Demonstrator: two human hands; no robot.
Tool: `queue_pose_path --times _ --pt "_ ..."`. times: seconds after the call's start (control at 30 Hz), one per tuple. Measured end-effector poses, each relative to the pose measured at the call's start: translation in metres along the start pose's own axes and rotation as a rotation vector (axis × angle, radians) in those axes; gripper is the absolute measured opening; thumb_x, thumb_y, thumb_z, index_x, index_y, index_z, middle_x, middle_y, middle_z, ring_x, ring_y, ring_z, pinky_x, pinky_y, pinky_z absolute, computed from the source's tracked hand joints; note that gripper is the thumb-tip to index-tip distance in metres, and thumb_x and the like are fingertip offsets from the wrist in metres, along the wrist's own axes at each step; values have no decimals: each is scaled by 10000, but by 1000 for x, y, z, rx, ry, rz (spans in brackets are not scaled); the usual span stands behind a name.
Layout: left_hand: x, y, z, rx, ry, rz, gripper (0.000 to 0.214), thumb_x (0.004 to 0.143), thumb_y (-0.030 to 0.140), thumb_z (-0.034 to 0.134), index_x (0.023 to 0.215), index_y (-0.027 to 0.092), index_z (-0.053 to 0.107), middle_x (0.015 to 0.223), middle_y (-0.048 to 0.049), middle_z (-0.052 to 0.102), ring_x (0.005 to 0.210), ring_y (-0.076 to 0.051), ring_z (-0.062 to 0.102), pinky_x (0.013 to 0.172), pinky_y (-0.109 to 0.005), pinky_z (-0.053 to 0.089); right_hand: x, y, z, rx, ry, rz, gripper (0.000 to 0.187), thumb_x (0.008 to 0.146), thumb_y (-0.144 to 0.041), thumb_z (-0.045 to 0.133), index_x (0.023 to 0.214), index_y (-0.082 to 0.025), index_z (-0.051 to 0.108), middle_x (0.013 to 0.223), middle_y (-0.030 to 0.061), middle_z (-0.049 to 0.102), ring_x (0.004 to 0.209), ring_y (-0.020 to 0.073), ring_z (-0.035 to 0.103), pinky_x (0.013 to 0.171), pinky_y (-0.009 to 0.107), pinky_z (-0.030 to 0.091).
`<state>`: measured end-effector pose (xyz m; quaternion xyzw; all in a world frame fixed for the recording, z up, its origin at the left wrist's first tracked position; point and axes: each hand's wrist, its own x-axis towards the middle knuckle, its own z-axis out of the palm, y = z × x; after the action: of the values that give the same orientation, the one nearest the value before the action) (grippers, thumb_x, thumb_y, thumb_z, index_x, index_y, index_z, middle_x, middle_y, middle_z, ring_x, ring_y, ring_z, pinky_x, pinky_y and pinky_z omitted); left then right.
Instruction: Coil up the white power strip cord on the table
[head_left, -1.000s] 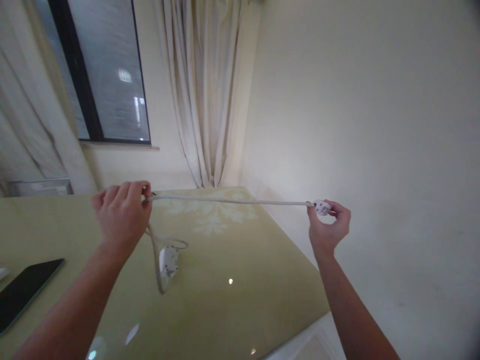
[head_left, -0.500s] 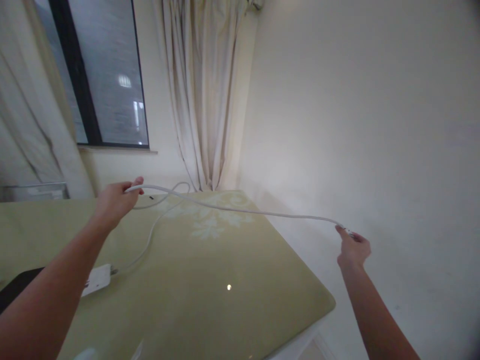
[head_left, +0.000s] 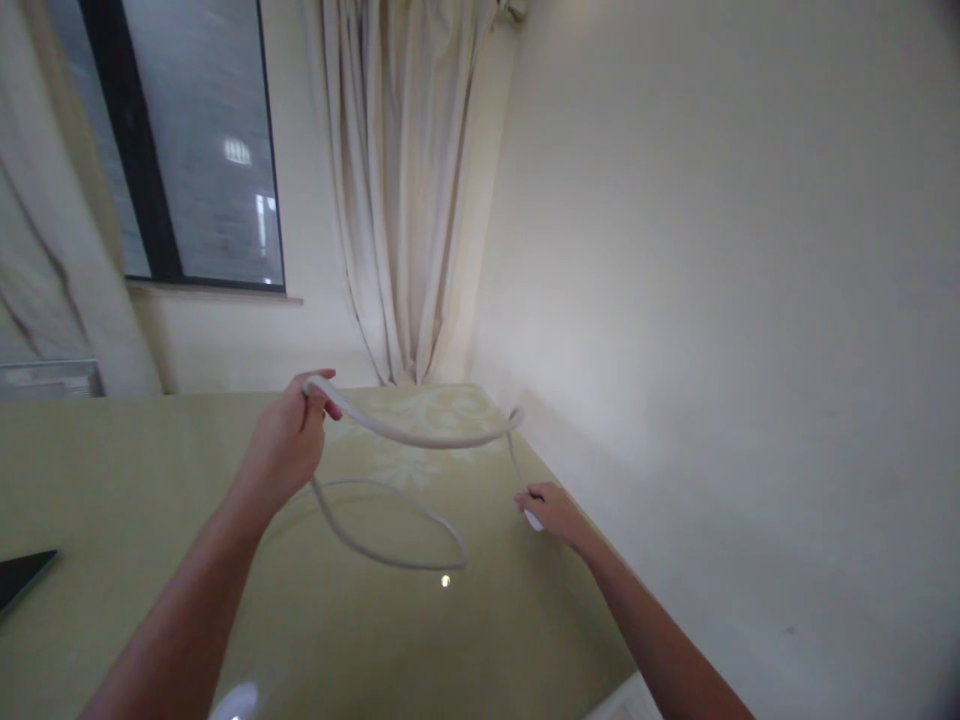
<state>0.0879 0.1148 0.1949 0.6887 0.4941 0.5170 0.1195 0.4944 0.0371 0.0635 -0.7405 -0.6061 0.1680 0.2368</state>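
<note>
A white cable [head_left: 431, 440] hangs in a sagging curve between my two hands, above the table. My left hand [head_left: 289, 440] is closed around it at the upper left, with fingers wrapped and a length of cable coming out below. This lower length makes a wide loop over the tabletop. Near the table's right edge, my right hand [head_left: 556, 512] pinches the cable's white end piece [head_left: 533, 520]. From there the cable rises to a tight bend, then runs across to the left. My fingers partly cover the end piece, so its exact shape is hidden.
The glossy greenish table [head_left: 375, 640] has a pale floral pattern near its far corner. A dark flat object [head_left: 22, 575] lies at the left edge. Behind the table are a curtain [head_left: 405, 200] and a window [head_left: 202, 150]; a bare wall [head_left: 712, 250] stands at right.
My right hand has come left and down with the cable end, so the stretched cable now sags and loops. My left hand has moved right. The white power strip is no longer visible.
</note>
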Motion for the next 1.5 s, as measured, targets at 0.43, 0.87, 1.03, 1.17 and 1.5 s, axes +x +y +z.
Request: queue_pose_path --times 0.43,0.87,1.03,1.17,1.5 --pt "-2 -10 24 -1085 -141 -669 187 934 95 562 994 78 738 846 -76 658 529 -47 488 441 -129 395 83 -112 46 379 136 -91 381 951 -471 563 849 -157 753 703 35 669 678 161 576 624 275 381" --pt "6 -17 36 -1431 68 -1001 289 1021 10 352 851 120 558 574 78 412 374 -15 360 358 -118 264 60 -176 3 1091 -221 -182 465 740 -573 825 918 -189 630 635 -5 699 441 75 491 448 198 343" --pt "8 -16 34 -1497 339 -978 378 982 -77 269 775 162 475 543 84 393 369 -11 330 393 -107 284 37 -184 -17 1009 -497 -230 542 847 -724 654 872 -184 611 786 89 790 604 156 704 566 239 517" --pt "8 -12 34 -1519 360 -919 361 993 -43 297 744 170 448 556 73 434 392 -10 364 429 -96 319 27 -193 -12 975 -589 -261 484 853 -658 704 894 -185 610 862 99 800 699 193 758 535 228 494" --pt "-35 17 80 -1036 -569 -577 531 895 691 612 1004 182 716 987 -137 763 919 -249 702 831 -367 529 36 -197 -2 1079 -220 -303 404 734 -515 856 853 -189 650 745 22 722 595 136 654 416 207 267"
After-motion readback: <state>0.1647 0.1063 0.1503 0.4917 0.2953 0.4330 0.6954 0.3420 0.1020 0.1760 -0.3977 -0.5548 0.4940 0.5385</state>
